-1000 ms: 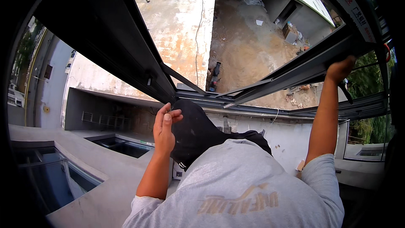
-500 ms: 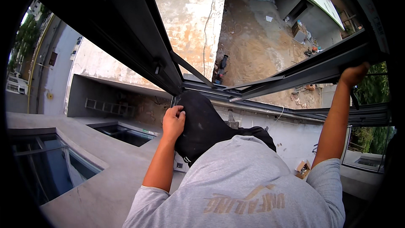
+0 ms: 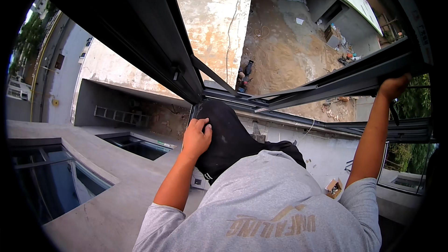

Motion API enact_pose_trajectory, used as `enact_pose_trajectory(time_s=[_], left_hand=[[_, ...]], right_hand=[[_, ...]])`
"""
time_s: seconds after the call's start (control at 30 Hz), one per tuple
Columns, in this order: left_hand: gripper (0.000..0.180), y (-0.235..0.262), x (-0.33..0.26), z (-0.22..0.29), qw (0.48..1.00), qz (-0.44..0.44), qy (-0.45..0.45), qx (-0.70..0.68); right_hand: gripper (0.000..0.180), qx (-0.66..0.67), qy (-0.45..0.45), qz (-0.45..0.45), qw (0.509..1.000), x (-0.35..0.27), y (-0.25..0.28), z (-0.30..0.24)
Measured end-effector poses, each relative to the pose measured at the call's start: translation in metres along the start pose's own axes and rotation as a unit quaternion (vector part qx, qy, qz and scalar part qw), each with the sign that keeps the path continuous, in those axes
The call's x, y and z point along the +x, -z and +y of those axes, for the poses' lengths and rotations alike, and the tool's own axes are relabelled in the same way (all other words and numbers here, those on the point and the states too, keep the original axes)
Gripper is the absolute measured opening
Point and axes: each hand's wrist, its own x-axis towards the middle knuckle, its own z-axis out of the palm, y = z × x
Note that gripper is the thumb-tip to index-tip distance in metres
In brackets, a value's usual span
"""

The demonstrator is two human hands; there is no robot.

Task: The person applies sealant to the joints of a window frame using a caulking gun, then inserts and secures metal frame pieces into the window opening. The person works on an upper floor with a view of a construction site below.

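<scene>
My right hand (image 3: 395,86) is raised at the right, its fingers closed round the edge of a dark grey window sash (image 3: 336,88). The sash stands tilted out from its frame, and a slim metal stay arm (image 3: 213,75) joins it near the corner. A dark handle-like piece (image 3: 395,113) hangs just below this hand; part of my grip is hidden behind the profile. My left hand (image 3: 198,135) lies on my black-trousered knee (image 3: 224,130), fingers loosely bent, thumb apart, nothing in it. Beside the knee is the lower corner of the dark window frame (image 3: 184,81).
Below the opening lie a pale roof slab (image 3: 210,14) and a sandy yard (image 3: 280,46) with scattered rubble. A ladder (image 3: 121,115) lies in a recess at the left. Behind me, indoors, stands a small open cardboard box (image 3: 333,188).
My left hand has shifted slightly to the right on my knee, its fingers a little more bent. The right hand keeps its hold, and the sash looks almost unmoved.
</scene>
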Motion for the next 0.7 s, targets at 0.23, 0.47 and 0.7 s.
enact_pose_trajectory(time_s=[0.23, 0.47, 0.7], left_hand=[[0.015, -0.002, 0.004, -0.013, 0.999, -0.034, 0.007, -0.011], [0.023, 0.011, 0.013, -0.003, 0.990, -0.097, 0.100, -0.033], [0.030, 0.022, 0.002, -0.024, 0.969, -0.123, 0.216, -0.008]], right_hand=[[0.053, -0.044, 0.046, 0.009, 0.998, 0.003, 0.002, 0.009], [0.061, 0.016, -0.027, 0.001, 1.000, -0.005, 0.003, -0.017], [0.062, -0.003, -0.003, 0.023, 1.000, -0.005, 0.001, -0.009]])
